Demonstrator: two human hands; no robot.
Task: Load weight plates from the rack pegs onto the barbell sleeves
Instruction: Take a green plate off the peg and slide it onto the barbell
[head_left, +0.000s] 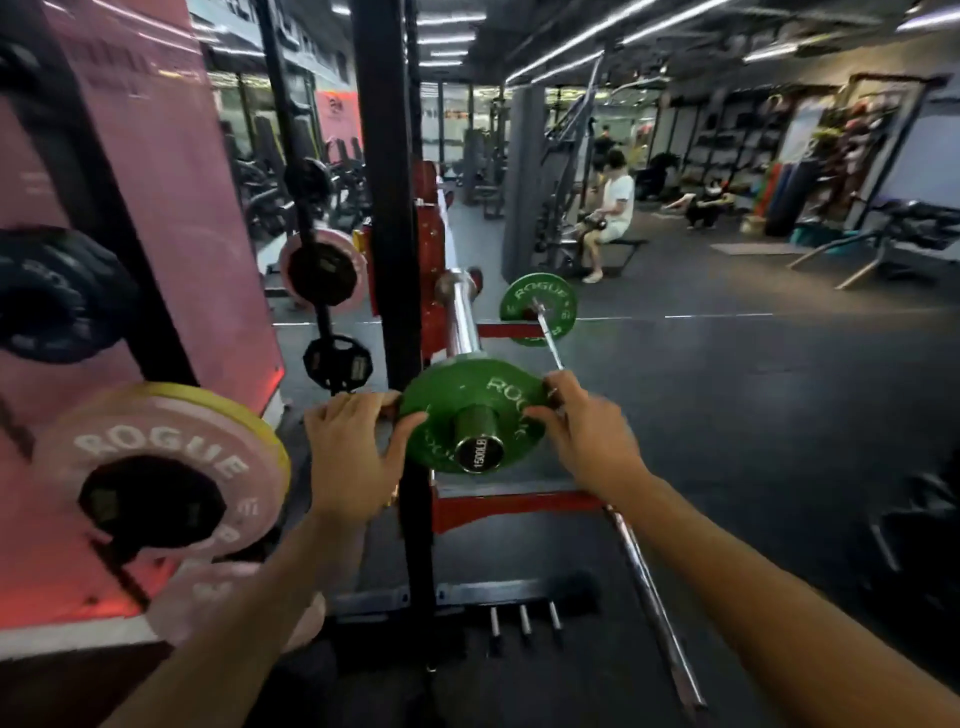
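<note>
Plate: round green rubber weight plate (470, 410) threaded on chrome steel barbell sleeve (477, 435).
Left hand (353, 457): grip closed on plate's left rim.
Right hand (584, 436): grip closed on right rim.

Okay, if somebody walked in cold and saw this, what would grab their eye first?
Probably the green plate at centre, already threaded onto the chrome barbell sleeve, with the left hand and right hand gripping its opposite edges. Next, the big pink plate hanging on a rack peg at lower left, and a second green plate farther back.

Dark rubber floor (727, 415), pink wall (171, 208) left — ceiling strip lights (597, 31), shelving (737, 140) far right.
</note>
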